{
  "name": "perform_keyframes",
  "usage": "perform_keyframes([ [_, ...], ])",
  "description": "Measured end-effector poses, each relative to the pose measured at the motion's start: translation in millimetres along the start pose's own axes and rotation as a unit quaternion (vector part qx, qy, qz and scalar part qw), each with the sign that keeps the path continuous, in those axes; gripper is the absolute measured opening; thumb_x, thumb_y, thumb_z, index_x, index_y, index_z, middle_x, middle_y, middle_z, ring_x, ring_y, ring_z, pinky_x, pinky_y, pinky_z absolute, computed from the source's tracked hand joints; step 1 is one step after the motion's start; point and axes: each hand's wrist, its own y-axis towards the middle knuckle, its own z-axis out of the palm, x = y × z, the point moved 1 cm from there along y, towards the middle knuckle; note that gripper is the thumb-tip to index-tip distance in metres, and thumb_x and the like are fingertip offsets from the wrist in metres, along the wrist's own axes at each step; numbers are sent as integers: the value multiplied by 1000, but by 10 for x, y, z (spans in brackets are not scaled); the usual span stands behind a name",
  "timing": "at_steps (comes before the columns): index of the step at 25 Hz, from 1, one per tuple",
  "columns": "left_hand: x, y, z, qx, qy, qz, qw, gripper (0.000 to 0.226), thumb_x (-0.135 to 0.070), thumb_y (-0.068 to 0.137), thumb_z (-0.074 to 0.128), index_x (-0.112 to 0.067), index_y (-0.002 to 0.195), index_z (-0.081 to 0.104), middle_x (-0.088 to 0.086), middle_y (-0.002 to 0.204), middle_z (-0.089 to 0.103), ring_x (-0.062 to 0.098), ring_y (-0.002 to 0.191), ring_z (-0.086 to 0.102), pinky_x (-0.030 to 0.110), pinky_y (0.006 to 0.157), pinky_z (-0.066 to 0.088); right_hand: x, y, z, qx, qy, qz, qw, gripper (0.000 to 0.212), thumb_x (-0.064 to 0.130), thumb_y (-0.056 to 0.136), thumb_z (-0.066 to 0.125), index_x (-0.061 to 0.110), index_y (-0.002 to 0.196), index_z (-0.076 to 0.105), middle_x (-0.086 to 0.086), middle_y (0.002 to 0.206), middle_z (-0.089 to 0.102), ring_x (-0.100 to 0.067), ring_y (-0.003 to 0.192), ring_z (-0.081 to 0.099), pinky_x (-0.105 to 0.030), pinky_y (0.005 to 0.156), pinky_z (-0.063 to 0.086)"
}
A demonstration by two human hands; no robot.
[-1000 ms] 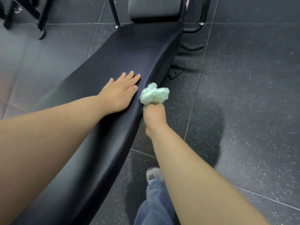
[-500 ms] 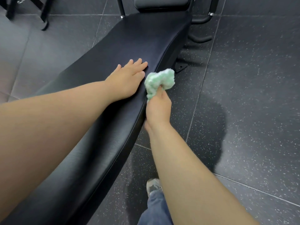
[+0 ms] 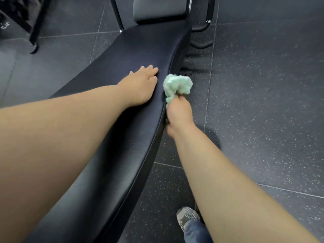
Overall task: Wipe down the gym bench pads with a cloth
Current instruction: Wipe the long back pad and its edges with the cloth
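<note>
Right grip clamped on cloth, nudged forward along bench pad side edge, just right of flat, straight-fingered left grip; edge wipe progressing

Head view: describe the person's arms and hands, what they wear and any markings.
Both arms are bare up to the frame's edge; no sleeves show. The left hand and right hand wear no gloves, and neither wrist carries a watch or band. No ring shows on the left hand; the right one shows mostly its back, so rings there cannot be judged. No tattoos or markings are visible.
</note>
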Motion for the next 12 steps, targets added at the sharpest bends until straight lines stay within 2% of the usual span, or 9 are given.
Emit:
perform_keyframes([
  [1, -14, 10, 20, -4, 6, 7, 1000, 48, -19, 102, 18, -14, 150, 20, 5, 158, 17, 19, 145, 12, 39, 117, 4, -66, -109, -44, 6, -21, -2, 1000, 17, 31, 92, 48, 22, 87, 61, -2, 77, 63, -20, 71, 60, -34, 65, 54],
  [3, -16, 37, 29, -2, 17, 5, 1000, 49, -17, 101, 17, -13, 150, 18, 11, 157, 16, 22, 144, 11, 41, 116, 6, -246, -502, -183, 30, -62, -6, 998, 24, 30, 93, 45, 23, 71, 50, 6, 56, 43, -11, 51, 37, -25, 48, 33],
  [5, -14, 43, 0, 1, 15, 1, 1000, 50, -17, 101, 16, -13, 151, 16, 11, 158, 14, 23, 144, 12, 41, 116, 7, -280, -770, -252, 79, -55, 3, 995, 26, 24, 96, 41, 22, 70, 45, 8, 52, 33, -7, 49, 28, -24, 46, 25],
  [9, -42, 117, 3, 13, 20, -5, 1000, 50, -20, 101, 17, -14, 151, 14, 8, 157, 15, 21, 142, 16, 40, 114, 10, 111, -14, -42, 33, -65, 15, 997, 22, 30, 95, 44, 25, 75, 50, 8, 58, 42, -8, 51, 33, -22, 47, 28],
  [12, 48, 414, 1, 35, 11, -23, 999, 51, -26, 101, 17, -16, 151, 13, 3, 160, 8, 18, 146, 7, 43, 115, 6, 174, 213, 25, 23, -95, 2, 995, 21, 32, 92, 46, 22, 77, 57, 12, 61, 56, -11, 58, 48, -26, 54, 40],
])
